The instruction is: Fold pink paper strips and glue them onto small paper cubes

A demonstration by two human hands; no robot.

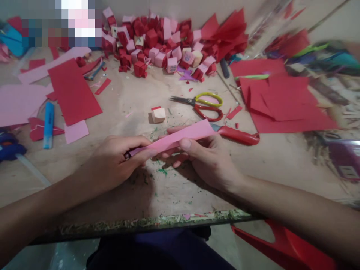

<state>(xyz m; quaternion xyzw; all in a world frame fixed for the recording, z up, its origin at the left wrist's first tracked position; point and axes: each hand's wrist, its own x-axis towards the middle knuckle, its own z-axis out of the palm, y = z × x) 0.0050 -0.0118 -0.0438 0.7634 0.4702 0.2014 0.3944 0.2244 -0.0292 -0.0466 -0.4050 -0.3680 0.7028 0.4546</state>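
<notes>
A pink paper strip (182,135) stretches between my two hands, just above the table. My left hand (123,155) pinches its left end between thumb and fingers; a small dark thing shows at that pinch, too unclear to name. My right hand (206,159) grips the strip toward its right end, thumb in front and fingers behind. Beyond the strip sits a small pale block (158,114) with a red patch. Scissors (194,101) with one yellow and one red handle lie farther back. A red-handled tool (239,135) rests beside my right hand, its front end partly hidden.
Many red and pink paper-covered cubes (160,58) are heaped at the back. Red paper sheets (289,99) lie at right. At left are a red sheet (73,92), a blue marker (48,125) and a blue glue gun (11,146). The table's front edge (157,224) is near me.
</notes>
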